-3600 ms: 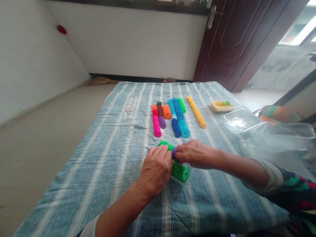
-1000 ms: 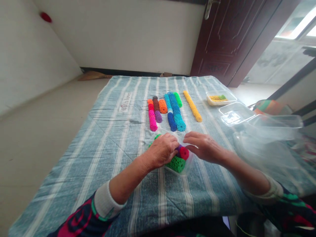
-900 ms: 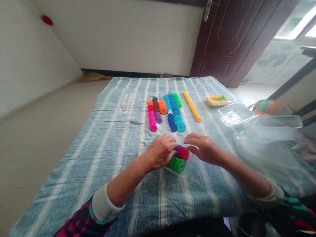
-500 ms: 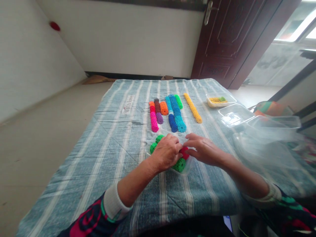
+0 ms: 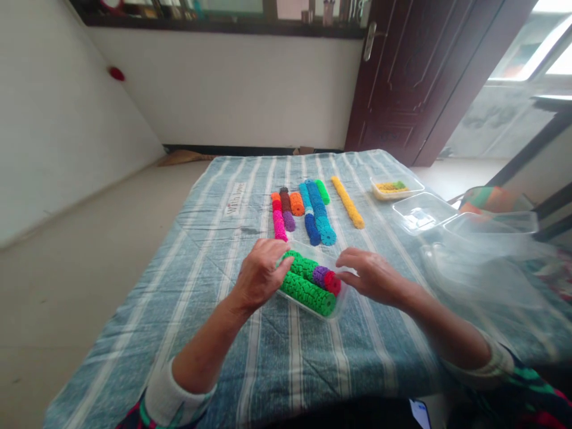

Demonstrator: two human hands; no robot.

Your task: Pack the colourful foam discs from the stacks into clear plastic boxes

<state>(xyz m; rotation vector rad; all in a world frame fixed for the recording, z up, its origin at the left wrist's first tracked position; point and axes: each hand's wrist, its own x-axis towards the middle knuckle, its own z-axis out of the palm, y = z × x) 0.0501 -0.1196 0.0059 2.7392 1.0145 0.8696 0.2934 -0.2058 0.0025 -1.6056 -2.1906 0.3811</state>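
Observation:
A clear plastic box (image 5: 337, 311) stands near the middle of the table, tilted toward the lower right. Inside lie two rows of stacked notched discs: a long green row (image 5: 308, 292) in front, and behind it a green row ending in purple (image 5: 320, 276) and red (image 5: 332, 282). My left hand (image 5: 263, 271) is at the box's left end, thumb and fingers apart over the rim and the green discs. My right hand (image 5: 369, 271) is by the right end, fingers spread beside the red discs; no object shows in it.
Behind the box lie disc stacks in pink (image 5: 279, 223), brown, orange (image 5: 297, 204), blue (image 5: 318, 202) and green. A yellow stack (image 5: 347, 202) lies right of them. Farther right are a box with yellow pieces (image 5: 391, 190) and several clear containers (image 5: 491, 232).
My left hand has moved left, off the middle of the box, uncovering the green rows and the purple discs. The right hand stays nearly in place. The view has tipped up slightly.

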